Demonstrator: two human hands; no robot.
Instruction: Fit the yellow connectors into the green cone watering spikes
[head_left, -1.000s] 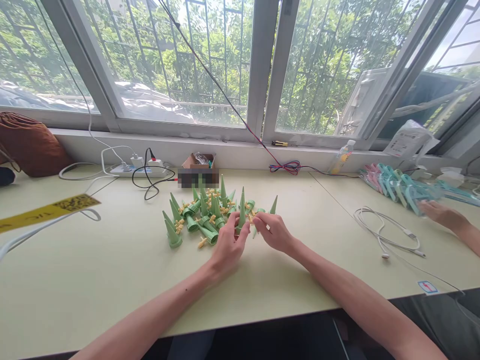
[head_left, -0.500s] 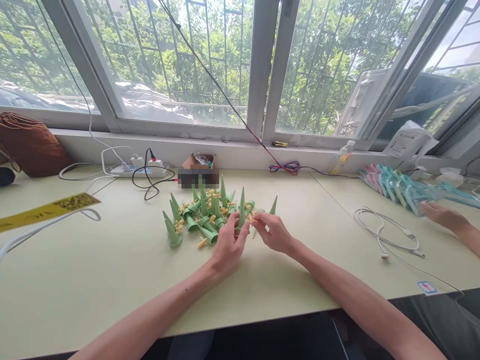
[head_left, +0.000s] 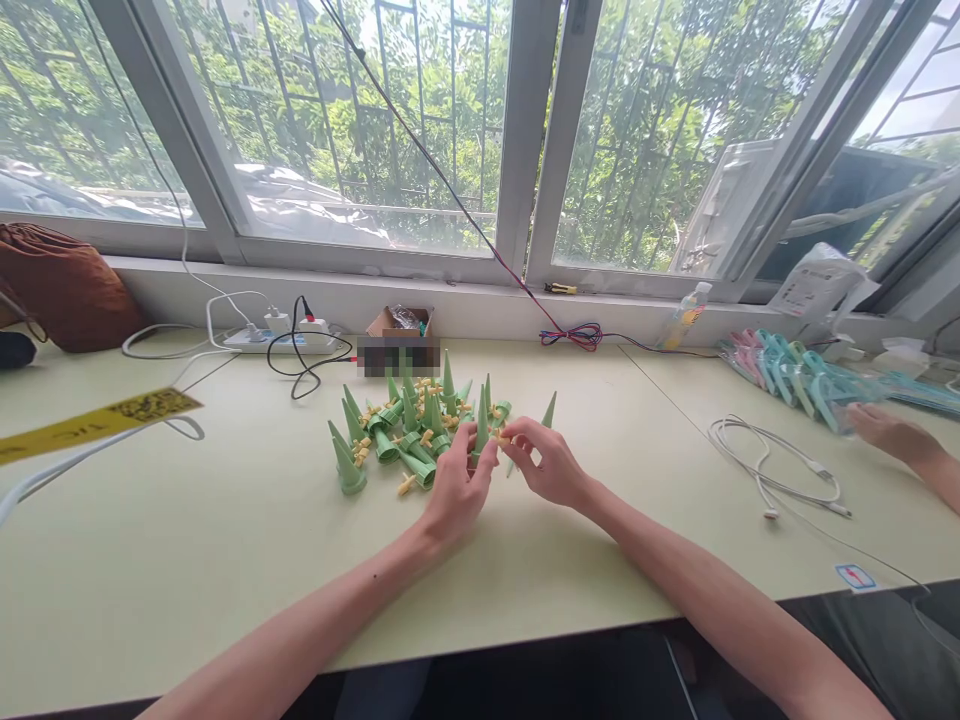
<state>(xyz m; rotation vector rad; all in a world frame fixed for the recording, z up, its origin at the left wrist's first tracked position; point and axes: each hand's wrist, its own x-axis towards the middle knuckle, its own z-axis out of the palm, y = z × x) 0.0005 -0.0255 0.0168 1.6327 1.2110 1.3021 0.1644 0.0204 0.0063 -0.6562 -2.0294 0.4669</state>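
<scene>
My left hand (head_left: 456, 485) is closed around a green cone-shaped plastic spike (head_left: 482, 432), its point upward. With thumb and fingertips, my right hand (head_left: 555, 468) pinches a small yellow plastic valve (head_left: 502, 437) close beside that spike. Fingers hide whether the two parts touch. To the left and behind my hands spreads a pile of green spikes (head_left: 409, 412), some upright and some lying on their sides, with small yellow valves (head_left: 406, 485) among them. Another green spike (head_left: 550, 410) stands behind my right hand, partly covered by it.
A small cardboard box (head_left: 381, 322) and a power strip (head_left: 247, 342) sit toward the window. White cable (head_left: 739, 455) lies coiled at right. Farther right, another person's hand (head_left: 885, 430) is near bagged pastel plastic items (head_left: 795, 375). A bottle (head_left: 686, 318) stands by the sill.
The spike in my left hand has dipped slightly, and another spike's tip now shows behind it. My right hand has barely shifted.
</scene>
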